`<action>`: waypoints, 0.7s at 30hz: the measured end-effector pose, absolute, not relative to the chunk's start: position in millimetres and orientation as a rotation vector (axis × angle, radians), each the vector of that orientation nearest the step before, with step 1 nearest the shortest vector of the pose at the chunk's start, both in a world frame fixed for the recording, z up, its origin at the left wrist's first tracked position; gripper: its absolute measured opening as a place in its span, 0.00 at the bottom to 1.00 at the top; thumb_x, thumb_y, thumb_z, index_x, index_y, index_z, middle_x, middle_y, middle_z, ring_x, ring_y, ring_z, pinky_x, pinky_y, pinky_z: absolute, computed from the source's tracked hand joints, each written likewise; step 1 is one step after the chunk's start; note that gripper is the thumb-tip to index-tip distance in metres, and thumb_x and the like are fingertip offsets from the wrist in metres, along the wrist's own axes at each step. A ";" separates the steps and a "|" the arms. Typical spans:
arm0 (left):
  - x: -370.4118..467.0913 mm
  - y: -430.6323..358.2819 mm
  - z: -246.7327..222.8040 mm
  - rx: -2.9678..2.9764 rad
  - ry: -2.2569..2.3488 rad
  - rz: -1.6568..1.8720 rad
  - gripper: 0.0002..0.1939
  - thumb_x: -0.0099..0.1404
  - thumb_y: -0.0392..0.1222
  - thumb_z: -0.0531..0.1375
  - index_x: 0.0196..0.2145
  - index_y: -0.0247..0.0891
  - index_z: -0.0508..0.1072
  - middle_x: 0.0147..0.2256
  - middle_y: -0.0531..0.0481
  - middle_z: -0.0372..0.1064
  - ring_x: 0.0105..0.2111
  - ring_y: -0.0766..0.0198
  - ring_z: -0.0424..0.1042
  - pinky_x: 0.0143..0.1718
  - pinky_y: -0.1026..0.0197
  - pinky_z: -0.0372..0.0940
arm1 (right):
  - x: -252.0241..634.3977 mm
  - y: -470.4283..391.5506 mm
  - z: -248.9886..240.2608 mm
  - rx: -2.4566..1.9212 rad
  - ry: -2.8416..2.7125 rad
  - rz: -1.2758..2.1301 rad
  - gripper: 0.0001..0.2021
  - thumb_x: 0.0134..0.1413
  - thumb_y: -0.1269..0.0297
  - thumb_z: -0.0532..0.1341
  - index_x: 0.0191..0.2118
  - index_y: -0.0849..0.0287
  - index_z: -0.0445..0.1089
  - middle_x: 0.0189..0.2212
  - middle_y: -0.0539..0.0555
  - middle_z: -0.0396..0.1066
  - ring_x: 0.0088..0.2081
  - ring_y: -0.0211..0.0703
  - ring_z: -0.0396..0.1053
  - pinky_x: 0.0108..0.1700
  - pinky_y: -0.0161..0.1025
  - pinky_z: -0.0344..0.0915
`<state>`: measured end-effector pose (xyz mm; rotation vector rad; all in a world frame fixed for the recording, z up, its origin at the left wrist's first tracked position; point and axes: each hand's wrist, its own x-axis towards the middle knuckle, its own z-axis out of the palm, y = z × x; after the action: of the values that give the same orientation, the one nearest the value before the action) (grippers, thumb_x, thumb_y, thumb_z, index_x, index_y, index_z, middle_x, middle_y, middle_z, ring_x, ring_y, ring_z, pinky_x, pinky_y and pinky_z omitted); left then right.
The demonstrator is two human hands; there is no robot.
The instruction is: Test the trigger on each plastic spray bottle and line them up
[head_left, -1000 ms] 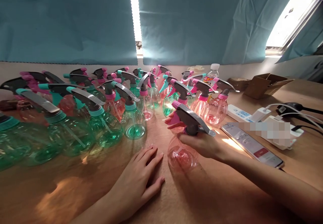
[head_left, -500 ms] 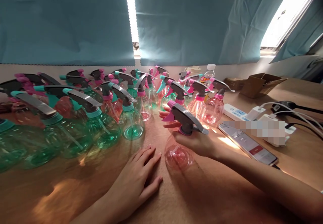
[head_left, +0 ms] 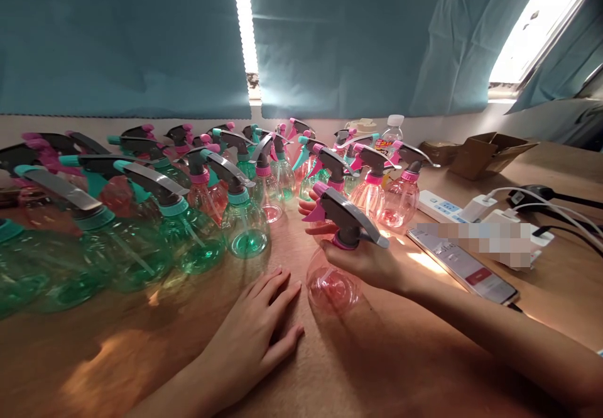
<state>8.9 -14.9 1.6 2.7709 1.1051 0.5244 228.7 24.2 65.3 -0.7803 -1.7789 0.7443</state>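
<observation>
My right hand (head_left: 365, 264) is wrapped around the neck of a pink spray bottle (head_left: 333, 286), its fingers passing behind the grey and pink trigger head. The bottle stands upright on the brown tabletop (head_left: 358, 368). To its left my left hand (head_left: 264, 314) lies flat on the table with the fingers spread, touching no bottle. Closest beyond the left hand is a green spray bottle (head_left: 245, 229) with a turquoise collar. Two more pink spray bottles, one in the middle (head_left: 372, 195) and one further right (head_left: 400, 198), stand behind my right hand.
Several green and pink spray bottles crowd the left and back of the table. At right lie a phone (head_left: 464, 267), a white power strip (head_left: 438, 207) with plugged-in chargers and cables, and an open cardboard box (head_left: 490, 154). Blue curtains (head_left: 339, 41) hang behind.
Both hands and the held pink bottle stay practically where they were. Only a slight shift of the camera view shows.
</observation>
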 end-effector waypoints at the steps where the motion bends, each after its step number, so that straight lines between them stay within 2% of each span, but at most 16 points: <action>1: 9.1 -15.2 2.0 2.767 1.108 0.524 0.24 0.69 0.49 0.55 0.60 0.41 0.63 0.60 0.41 0.59 0.60 0.46 0.57 0.59 0.42 0.55 | 228.4 24.1 65.6 -0.783 -1.772 0.747 0.21 0.48 0.73 0.57 0.49 0.51 0.68 0.38 0.50 0.73 0.38 0.42 0.74 0.48 0.48 0.74; 5: 10.0 -16.7 4.0 2.753 1.121 0.529 0.23 0.70 0.48 0.55 0.60 0.41 0.63 0.60 0.42 0.59 0.60 0.46 0.57 0.59 0.42 0.55 | 228.2 24.7 65.0 -0.813 -1.763 0.731 0.18 0.48 0.73 0.58 0.47 0.54 0.68 0.28 0.48 0.70 0.37 0.43 0.74 0.48 0.48 0.74; 12: 10.6 -17.4 5.7 2.751 1.125 0.503 0.23 0.69 0.47 0.56 0.60 0.40 0.63 0.61 0.41 0.59 0.60 0.46 0.56 0.59 0.41 0.54 | 231.5 27.9 61.9 -0.917 -1.825 0.727 0.16 0.51 0.71 0.60 0.47 0.51 0.70 0.26 0.48 0.72 0.41 0.48 0.74 0.50 0.50 0.71; 16: 9.6 -15.5 4.6 2.775 1.115 0.464 0.24 0.70 0.48 0.54 0.61 0.40 0.62 0.61 0.41 0.58 0.61 0.47 0.55 0.59 0.41 0.54 | 233.3 27.8 62.3 -0.940 -1.864 0.723 0.20 0.52 0.70 0.60 0.52 0.50 0.68 0.25 0.49 0.73 0.40 0.49 0.74 0.48 0.49 0.71; 21: 8.3 -13.8 3.4 2.794 1.098 0.440 0.24 0.70 0.48 0.53 0.61 0.39 0.61 0.61 0.41 0.57 0.61 0.47 0.54 0.59 0.42 0.54 | 233.7 27.1 61.7 -0.928 -1.870 0.761 0.29 0.53 0.70 0.60 0.62 0.50 0.59 0.27 0.48 0.74 0.35 0.46 0.73 0.43 0.46 0.72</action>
<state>8.3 -13.8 3.4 2.7941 1.0978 0.4401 233.7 27.1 61.7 -0.9284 -1.8702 0.7613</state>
